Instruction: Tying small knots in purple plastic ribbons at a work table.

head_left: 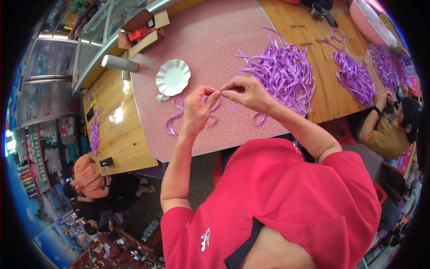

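Observation:
My left hand [197, 109] and my right hand [251, 95] meet above the pink speckled tabletop [215, 49]. Thumb and forefinger of each are pinched together, with the fingertips almost touching. Between them runs a thin purple ribbon [168, 126], whose loops curl out beside and below my left hand. The exact spot where the fingertips grip it is too small to make out. Just beyond my right hand lies a big loose pile of purple ribbons [284, 74]. A white scalloped plate [173, 77] sits beyond my left hand, with a small whitish item [162, 97] by its rim.
A grey-white cylinder [120, 63] and an open cardboard box [145, 33] stand at the far left. More ribbon bundles [354, 78] lie rightward, near a co-worker [387, 127]. A metal mug [317, 11] and pink basin [371, 22] are far right. Another person [92, 177] sits left.

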Motion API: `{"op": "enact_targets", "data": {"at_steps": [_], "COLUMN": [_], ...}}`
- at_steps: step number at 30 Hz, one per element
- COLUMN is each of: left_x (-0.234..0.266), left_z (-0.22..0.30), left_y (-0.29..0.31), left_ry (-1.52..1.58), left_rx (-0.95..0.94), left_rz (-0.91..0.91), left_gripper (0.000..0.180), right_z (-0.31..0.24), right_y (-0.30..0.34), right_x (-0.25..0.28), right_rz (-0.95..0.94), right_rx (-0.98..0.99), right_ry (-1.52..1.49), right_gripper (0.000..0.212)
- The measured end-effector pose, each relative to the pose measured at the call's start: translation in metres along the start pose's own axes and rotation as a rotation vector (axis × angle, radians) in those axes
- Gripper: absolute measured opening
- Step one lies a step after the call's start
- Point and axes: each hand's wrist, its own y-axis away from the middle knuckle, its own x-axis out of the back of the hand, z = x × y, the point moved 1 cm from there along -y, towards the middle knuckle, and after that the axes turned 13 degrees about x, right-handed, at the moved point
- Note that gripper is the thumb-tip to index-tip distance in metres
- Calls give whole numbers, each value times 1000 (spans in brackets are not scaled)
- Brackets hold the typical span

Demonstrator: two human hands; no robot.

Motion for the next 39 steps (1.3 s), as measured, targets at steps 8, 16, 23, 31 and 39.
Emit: {"op": "enact_targets", "data": {"at_steps": [8,16,23,31,39], "left_x": [-11,-18,-20,18,17], "left_z": [16,6,13,85,90], "left_y": [6,-1,9,49,57], "left_ry": [-88,-412,181,349,524], "left_rx": [-104,-387,-45,-270,-213], "left_rz": [80,-39,-142,-176,-140], "left_gripper": [25,24,19,4,11], "right_z": [-19,-32,-47,-141,-146], "right_y": [6,11,9,-5,-1], "right_x": [6,14,17,29,20], "right_rz": [63,22,16,-150,-98], "right_rx": [53,180,219,389,548], "right_ry": [137,225,182,205,293], "right_gripper": [17,11,14,16,19]}}
